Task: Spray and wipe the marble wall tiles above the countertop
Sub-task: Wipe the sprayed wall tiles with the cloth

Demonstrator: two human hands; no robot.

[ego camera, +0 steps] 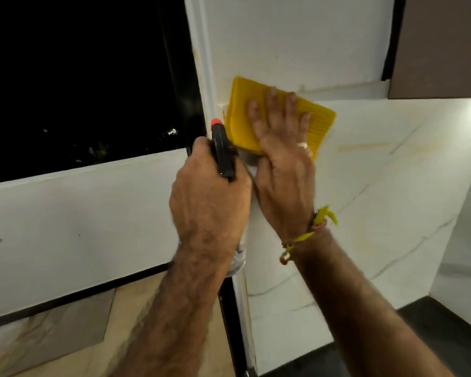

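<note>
My right hand lies flat, fingers spread, pressing a folded yellow cloth against the white marble wall tile near its top left corner, just right of the window frame. My left hand grips a spray bottle with a black head and a red nozzle tip that points up at the cloth's left edge. Most of the bottle's body is hidden behind my left hand and wrist.
A dark window fills the upper left, with a white sill below it. A brown cabinet hangs at the upper right. The black countertop lies at the lower right. Beige floor tiles show at the lower left.
</note>
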